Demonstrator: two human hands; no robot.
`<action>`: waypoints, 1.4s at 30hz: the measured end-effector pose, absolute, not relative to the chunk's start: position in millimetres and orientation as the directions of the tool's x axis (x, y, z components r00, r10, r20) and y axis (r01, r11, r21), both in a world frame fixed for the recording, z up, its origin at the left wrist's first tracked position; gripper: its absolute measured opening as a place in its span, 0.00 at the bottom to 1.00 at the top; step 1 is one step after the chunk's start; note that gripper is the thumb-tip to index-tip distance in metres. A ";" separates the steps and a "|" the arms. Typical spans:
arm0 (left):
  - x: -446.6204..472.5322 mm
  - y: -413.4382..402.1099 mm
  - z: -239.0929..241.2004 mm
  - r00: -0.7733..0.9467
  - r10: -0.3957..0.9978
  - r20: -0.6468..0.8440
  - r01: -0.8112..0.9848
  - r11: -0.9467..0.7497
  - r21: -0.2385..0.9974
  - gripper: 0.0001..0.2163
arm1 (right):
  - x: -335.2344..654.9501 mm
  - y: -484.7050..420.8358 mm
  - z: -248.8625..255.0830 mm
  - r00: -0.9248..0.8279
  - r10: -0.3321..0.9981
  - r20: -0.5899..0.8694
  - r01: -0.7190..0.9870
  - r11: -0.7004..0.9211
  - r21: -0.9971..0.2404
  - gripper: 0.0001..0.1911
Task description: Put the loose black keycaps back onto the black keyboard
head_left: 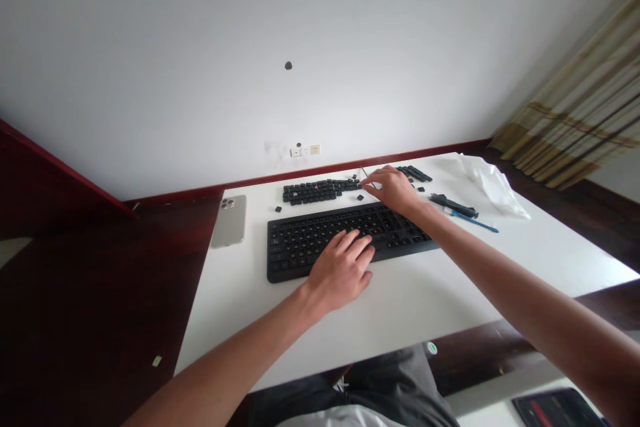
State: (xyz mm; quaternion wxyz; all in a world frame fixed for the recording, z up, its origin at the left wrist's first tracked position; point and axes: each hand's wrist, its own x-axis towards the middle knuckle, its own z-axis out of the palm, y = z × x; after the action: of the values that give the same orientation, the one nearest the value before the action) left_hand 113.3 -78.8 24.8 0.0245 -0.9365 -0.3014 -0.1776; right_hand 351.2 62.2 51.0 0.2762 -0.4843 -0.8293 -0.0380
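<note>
A black keyboard (300, 240) lies on the white table. My left hand (343, 267) rests on its front edge and keys, fingers stretched out and slightly apart. Beyond the keyboard, loose black keycaps (313, 192) are laid out in rows. Over the right end of those rows is my right hand (393, 187), its thumb and forefinger pinched at a keycap. Whether that keycap is lifted I cannot tell. A few single keycaps (360, 197) lie between the rows and the keyboard. More keycaps (417, 174) sit behind my right hand, partly hidden by it.
A phone (230, 221) lies at the table's left edge. To the right are a black-handled tool (455, 205), a blue pen-like stick (475, 221) and a white plastic bag (490, 183). A wall stands behind the table (430, 307). Below right is a dark tablet-like device (557, 408).
</note>
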 end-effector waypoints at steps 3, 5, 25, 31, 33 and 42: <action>106.8 -74.8 29.3 0.743 0.553 0.377 0.567 -0.820 0.085 0.12 | 340.4 82.3 44.4 -0.418 0.809 0.414 0.844 0.514 -0.153 0.08; 105.0 -72.0 30.2 0.742 0.551 0.382 0.561 -0.822 0.096 0.11 | 335.3 88.9 39.0 -0.425 0.818 0.388 0.853 0.506 -0.132 0.08; 112.1 -73.7 29.2 0.741 0.608 0.287 0.587 -0.793 0.163 0.20 | 390.3 -8.4 44.8 -0.271 0.840 0.470 0.829 0.452 -0.329 0.12; 120.6 -70.9 29.4 0.728 0.631 0.267 0.618 -0.773 0.140 0.23 | 477.9 -46.5 25.5 0.103 0.866 0.490 0.932 0.088 -0.351 0.15; 124.4 -70.1 29.1 0.722 0.639 0.265 0.631 -0.765 0.127 0.24 | 499.8 -59.8 18.8 0.200 0.839 0.506 0.942 -0.022 -0.336 0.15; 144.1 -64.3 29.4 0.694 0.673 0.257 0.669 -0.734 0.118 0.26 | 523.5 -81.6 -2.2 0.214 0.851 0.479 0.940 -0.045 -0.338 0.15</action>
State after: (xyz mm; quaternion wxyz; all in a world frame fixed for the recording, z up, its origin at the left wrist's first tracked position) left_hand 144.1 -64.3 29.4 -0.0076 -0.9202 -0.3645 -0.1427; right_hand 523.5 -81.6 -2.2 0.2994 -0.7192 -0.6226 -0.0742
